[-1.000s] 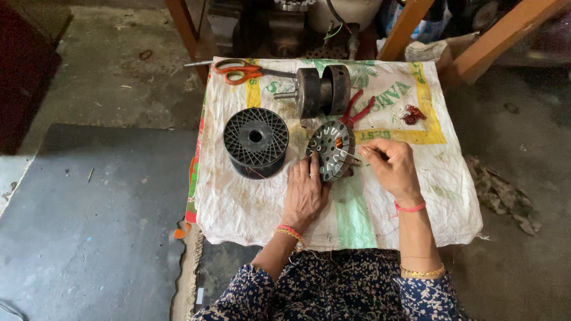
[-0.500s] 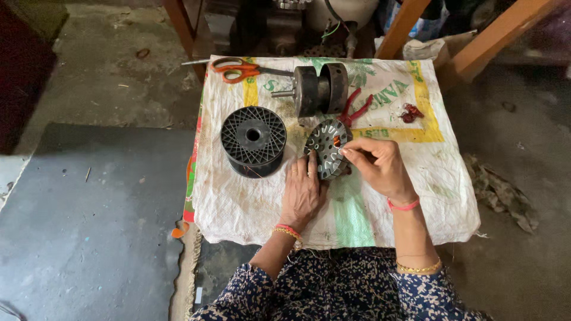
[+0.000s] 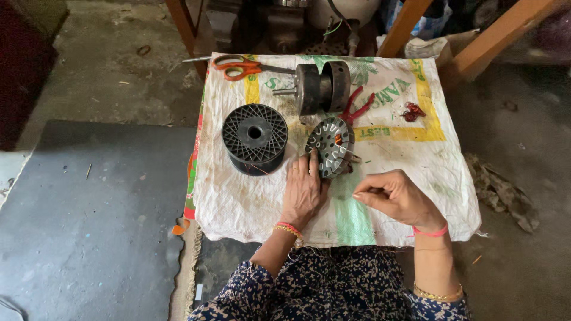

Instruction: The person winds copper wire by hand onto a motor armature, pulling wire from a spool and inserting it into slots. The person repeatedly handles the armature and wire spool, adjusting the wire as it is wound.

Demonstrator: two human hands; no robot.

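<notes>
My left hand (image 3: 303,190) grips the lower left edge of a round slotted metal disc (image 3: 331,145) and holds it tilted up on edge on the white woven sack (image 3: 404,148) that covers the low table. An orange speck shows in one of the disc's slots. My right hand (image 3: 395,196) rests a little to the right of the disc and nearer to me, thumb and fingers pinched together. I cannot make out anything between them. A black plastic spool (image 3: 254,138) stands just left of the disc.
Behind the disc lie red-handled pliers (image 3: 357,107) and a dark metal motor part (image 3: 321,88). Orange-handled scissors (image 3: 238,65) sit at the far left corner, small red bits (image 3: 411,111) at the far right. Wooden legs (image 3: 476,50) rise behind. A grey mat (image 3: 89,208) covers the floor at left.
My right hand was at the disc's right side with its fingers on it; it has drawn back toward me, still pinched. The left hand has stayed on the disc.
</notes>
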